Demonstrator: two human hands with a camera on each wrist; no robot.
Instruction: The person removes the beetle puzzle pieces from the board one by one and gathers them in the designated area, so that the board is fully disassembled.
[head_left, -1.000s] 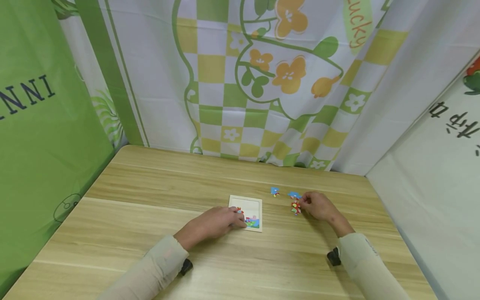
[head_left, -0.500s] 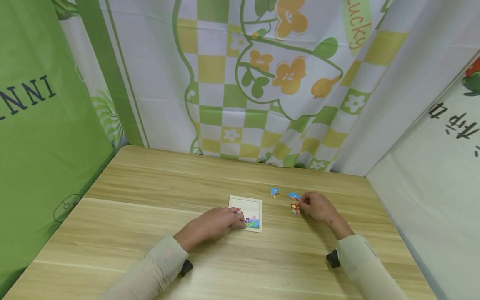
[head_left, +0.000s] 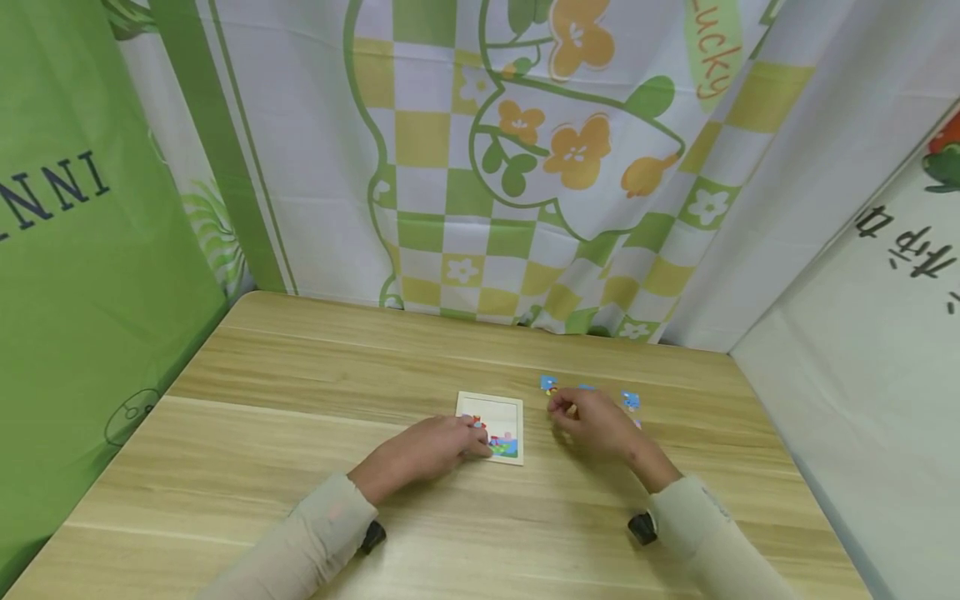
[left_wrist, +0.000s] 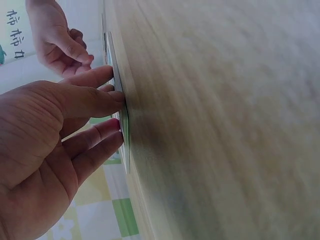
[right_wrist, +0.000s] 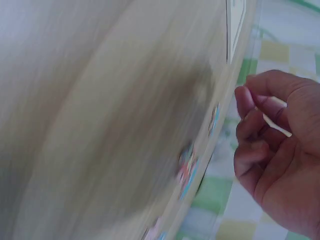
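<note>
A small jigsaw puzzle board with a pale rim lies near the middle of the table, its lower part filled with colourful pieces. My left hand rests on the board's left side. Its thumb and fairly straight fingers touch the board in the left wrist view. Just right of the board hovers my right hand, fingers curled, with thumb and index tips together and no piece visible between them. Behind it lie a blue puzzle piece and another blue piece. More pieces, partly blurred, show in the right wrist view.
The wooden table ends at a patterned curtain behind. A green cloth hangs on the left and a white one on the right.
My right hand has moved left from the loose pieces toward the board. It uncovers a blue piece on the right and covers the middle ones. The left hand stays put.
</note>
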